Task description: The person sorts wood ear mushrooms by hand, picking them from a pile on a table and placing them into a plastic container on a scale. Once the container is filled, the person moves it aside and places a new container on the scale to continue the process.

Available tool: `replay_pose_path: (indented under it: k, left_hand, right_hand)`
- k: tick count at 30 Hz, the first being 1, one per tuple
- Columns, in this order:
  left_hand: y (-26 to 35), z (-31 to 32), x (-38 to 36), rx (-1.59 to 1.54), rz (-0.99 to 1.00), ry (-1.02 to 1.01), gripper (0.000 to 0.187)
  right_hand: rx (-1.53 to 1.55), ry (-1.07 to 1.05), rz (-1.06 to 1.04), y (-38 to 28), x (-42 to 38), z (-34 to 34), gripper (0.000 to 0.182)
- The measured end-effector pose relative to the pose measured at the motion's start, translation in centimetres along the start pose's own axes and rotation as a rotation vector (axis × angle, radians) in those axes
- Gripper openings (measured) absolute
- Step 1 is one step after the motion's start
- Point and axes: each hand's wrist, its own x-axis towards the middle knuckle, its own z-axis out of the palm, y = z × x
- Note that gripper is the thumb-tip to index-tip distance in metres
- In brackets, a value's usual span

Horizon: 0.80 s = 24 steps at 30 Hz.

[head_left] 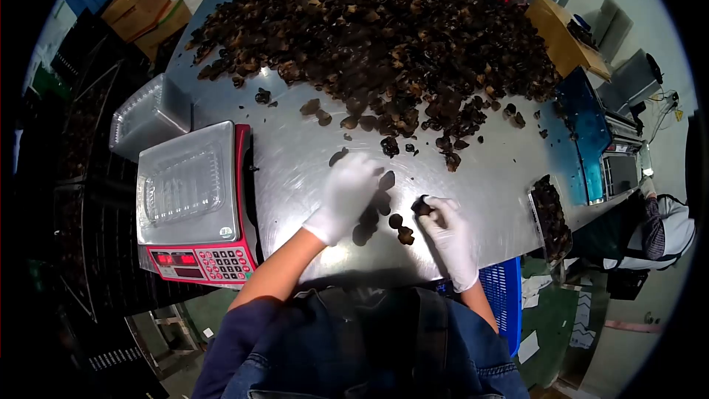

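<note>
White gloves cover both of my hands. My left hand (350, 193) is low over the steel table (295, 151), its fingers curled downward; what they hold, if anything, is hidden. Beside it lie several wood ear mushroom pieces (366, 224), and one more piece (338, 156) shows at its upper edge. My right hand (447, 230) pinches a dark wood ear mushroom (422, 206) between thumb and fingers. Between the hands, small brown pieces (405, 235) rest on the metal. A large heap of wood ear mushrooms (369, 44) covers the table's far side.
On the left, a red digital scale (199, 261) bears a clear plastic tray (183, 182); stacked clear trays (151, 114) stand behind it. A filled tray (550, 218) sits at the right edge, near a blue-sided machine (583, 133). Another person (661, 229) is at far right. A blue basket (502, 303) stands below.
</note>
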Motion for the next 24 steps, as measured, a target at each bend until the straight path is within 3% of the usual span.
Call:
replay_pose_path:
  k: [3, 7, 8, 11, 12, 14, 16, 17, 20, 23, 24]
  left_hand:
    - [-1.3, -2.5, -3.4, 0.007, -0.14, 0.006, 0.026]
    - [-2.3, -2.0, -6.8, -0.086, -0.225, 0.032, 0.036]
    - [-2.1, -1.7, -7.4, -0.167, -0.324, -0.008, 0.035]
    - [-2.0, -1.3, -7.5, -0.123, -0.304, 0.026, 0.034]
    - [-2.1, -1.4, -7.3, -0.124, -0.286, 0.046, 0.035]
    - [-2.4, -1.5, -6.7, -0.126, -0.267, 0.069, 0.036]
    - [-2.6, -1.4, -5.8, -0.043, -0.246, 0.134, 0.042]
    - [-3.0, -0.9, -5.4, -0.022, -0.273, 0.123, 0.048]
    - [-3.8, 1.3, -4.4, 0.064, -0.269, 0.135, 0.052]
    - [-3.8, 2.2, -4.2, 0.038, -0.318, 0.054, 0.053]
    - [-3.6, 2.3, -4.2, 0.041, -0.318, 0.017, 0.054]
  right_hand:
    - [-0.177, -0.022, -0.163, -0.7, 1.1, 0.4, 0.041]
    - [-0.382, -0.036, -0.161, 2.1, 2.3, 0.7, 0.031]
    - [-0.358, -0.071, -0.126, 2.2, 2.0, 0.8, 0.028]
    - [-0.225, -0.125, -0.223, 0.4, 0.8, 1.7, 0.024]
    - [0.068, -0.241, 0.101, -1.7, 0.3, 1.8, 0.024]
    - [-0.065, -0.244, -0.039, -1.4, 1.0, 1.9, 0.023]
    - [-0.193, -0.076, -0.219, -0.8, 3.3, 2.2, 0.023]
    - [-0.214, -0.044, -0.112, -1.2, 4.4, 2.2, 0.023]
    - [-0.493, 0.128, -0.325, 3.5, 9.4, 3.4, 0.032]
    - [-0.538, 0.064, -0.253, 3.2, 12.0, 4.3, 0.034]
    - [-0.637, 0.067, -0.386, 3.9, 13.1, 4.8, 0.026]
